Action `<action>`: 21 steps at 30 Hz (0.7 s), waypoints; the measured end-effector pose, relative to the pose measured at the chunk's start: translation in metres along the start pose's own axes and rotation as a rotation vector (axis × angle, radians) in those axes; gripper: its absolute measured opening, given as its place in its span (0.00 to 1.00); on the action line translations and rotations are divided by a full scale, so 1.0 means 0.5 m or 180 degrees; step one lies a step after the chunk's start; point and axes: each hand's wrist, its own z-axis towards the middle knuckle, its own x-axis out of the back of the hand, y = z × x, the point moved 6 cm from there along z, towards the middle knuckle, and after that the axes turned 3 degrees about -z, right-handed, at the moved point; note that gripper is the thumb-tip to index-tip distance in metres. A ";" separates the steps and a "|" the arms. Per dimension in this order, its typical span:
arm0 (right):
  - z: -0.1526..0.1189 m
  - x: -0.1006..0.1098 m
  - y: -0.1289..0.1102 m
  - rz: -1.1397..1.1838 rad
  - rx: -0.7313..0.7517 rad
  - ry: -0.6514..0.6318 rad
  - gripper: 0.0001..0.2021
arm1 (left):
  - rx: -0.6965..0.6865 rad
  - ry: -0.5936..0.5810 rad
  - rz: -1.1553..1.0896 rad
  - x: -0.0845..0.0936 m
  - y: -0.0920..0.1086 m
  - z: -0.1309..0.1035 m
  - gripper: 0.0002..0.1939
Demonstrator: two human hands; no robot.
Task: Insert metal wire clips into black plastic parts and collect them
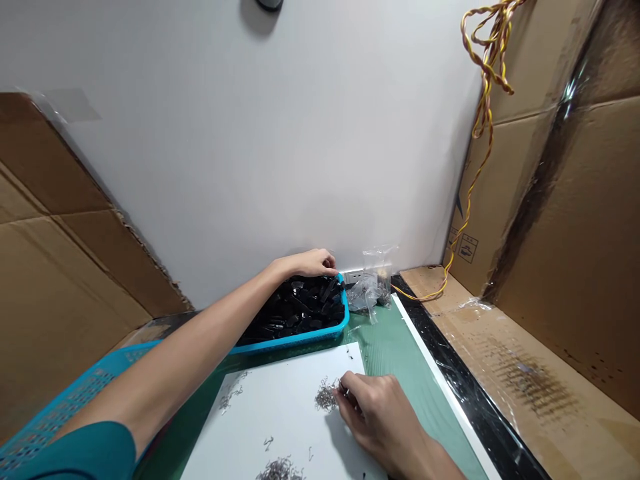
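My left hand (pixel 320 262) reaches over the far right part of a blue plastic basket (pixel 293 343) that holds many glossy black plastic pieces (pixel 300 307). Its fingers are curled, and whatever they hold is hidden. Lower down, my right hand (pixel 377 413) is at a small pile of thin bent wire pieces (pixel 326 395) on a white sheet (pixel 280 407). Thumb and forefinger are pinched together there, with a small dark bit at the tips too tiny to name. A larger wire pile (pixel 281 469) lies at the bottom edge.
Clear plastic bags (pixel 367 290) stand beside a power socket (pixel 355 275) behind the green mat (pixel 395 347). Another blue basket (pixel 85 380) is under my left arm. Cardboard panels (pixel 590 220) flank both sides, and twisted yellow wire (pixel 483 113) hangs at right.
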 end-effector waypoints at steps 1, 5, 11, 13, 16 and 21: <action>-0.001 -0.001 0.000 -0.0002 0.0007 0.0000 0.10 | -0.0001 -0.0014 -0.0024 0.000 0.000 0.000 0.20; -0.003 -0.003 0.002 -0.0010 0.0066 0.0083 0.11 | 0.0003 -0.0022 -0.0074 0.004 -0.003 -0.001 0.16; -0.010 -0.012 0.004 0.0008 0.0131 0.0161 0.11 | 0.0117 0.0271 -0.0002 0.028 -0.009 0.002 0.12; -0.014 -0.018 0.008 0.0043 0.0124 0.0203 0.11 | 0.0155 0.0387 0.0038 0.040 -0.013 -0.002 0.10; -0.019 -0.029 0.017 0.0088 0.0148 0.0236 0.12 | 0.0155 0.0544 0.0105 0.064 -0.022 -0.021 0.10; -0.025 -0.041 0.034 0.0108 0.0163 0.0384 0.13 | 0.0131 0.0612 0.0253 0.102 -0.058 -0.088 0.11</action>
